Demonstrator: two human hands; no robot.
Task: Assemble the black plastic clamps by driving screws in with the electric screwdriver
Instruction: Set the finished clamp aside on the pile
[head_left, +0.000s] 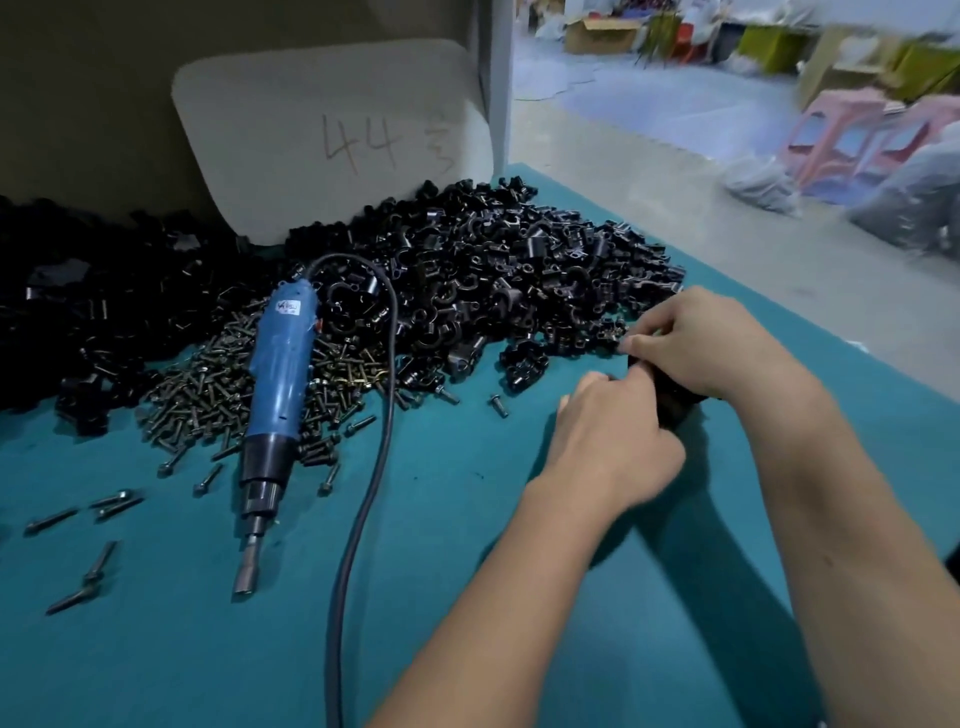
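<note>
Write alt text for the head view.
Both hands, left hand and right hand, grip a black clamp over a teal table. A blue electric screwdriver lies unused on the loose screws, beside the clamp parts.

Blue electric screwdriver (280, 364) lies flat, bit end toward the camera, its body across the heap of dark screws (218, 389). Right of it, a big mound of black plastic clamps (498, 270); one clamp piece (672, 397) sits farther right, gripped between both hands.
</note>
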